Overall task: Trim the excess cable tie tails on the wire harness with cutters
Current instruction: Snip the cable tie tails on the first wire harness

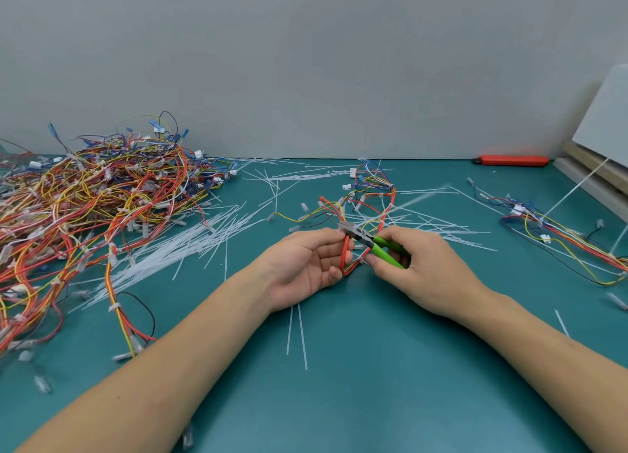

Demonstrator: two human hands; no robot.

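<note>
My left hand (306, 265) lies palm up at the table's middle and pinches a loop of red and orange wires of a wire harness (373, 194), which trails away toward the back. My right hand (418, 265) grips the green-handled cutters (384, 247). Their metal jaws (350, 230) sit at the wires just above my left fingertips. A blurred white cable tie tail (421, 197) streaks up and to the right of the jaws. A small white tie head (361, 259) sits on the wires between my hands.
A big tangle of harnesses (91, 211) fills the left of the teal mat (339, 384). Loose white cable ties (190, 245) and cut tails lie scattered around. Another harness (560, 238) lies right. An orange knife (513, 160) rests at the back wall, boards (601, 167) far right.
</note>
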